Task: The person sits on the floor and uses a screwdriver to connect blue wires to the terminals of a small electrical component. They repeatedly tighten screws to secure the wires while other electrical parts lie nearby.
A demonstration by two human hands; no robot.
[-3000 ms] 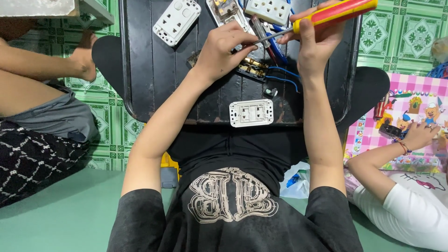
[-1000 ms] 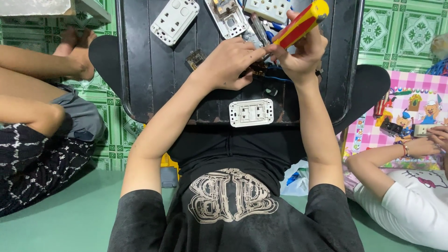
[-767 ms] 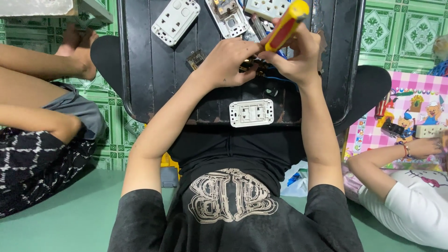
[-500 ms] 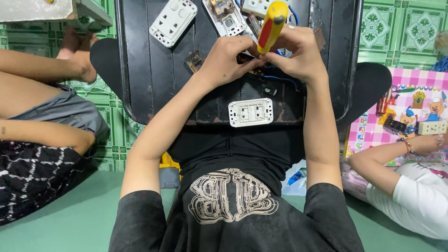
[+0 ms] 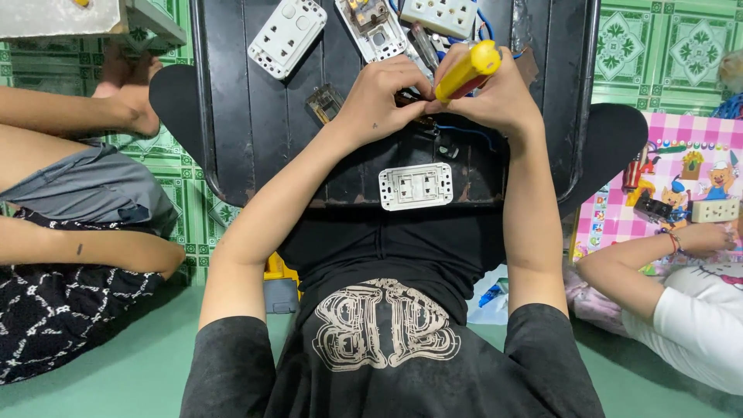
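Black slatted plastic forms the tray-like board (image 5: 248, 116) across the person's lap, filling the upper middle of the frame. On it lie a white double socket plate (image 5: 287, 37) at upper left, an opened socket body (image 5: 370, 28) beside it, another white socket plate (image 5: 439, 14) at the top edge, a small clear part (image 5: 325, 101) left of centre, and a white outlet face (image 5: 416, 186) at the board's lower edge. The left hand (image 5: 379, 101) pinches a small dark fitting (image 5: 414, 108) with blue wires (image 5: 472, 133), fingers closed narrow on it. The right hand (image 5: 495, 101) is wrapped around a yellow-handled screwdriver (image 5: 467, 71), touching the left. Half a second earlier the screwdriver stood nearly upright; now its handle leans toward the upper right. Green patterned floor tiles (image 5: 658, 46) lie beyond the board; another person's legs are at left, and a third person's arm (image 5: 642, 255) at right rests by a pink checked mat (image 5: 681, 178).
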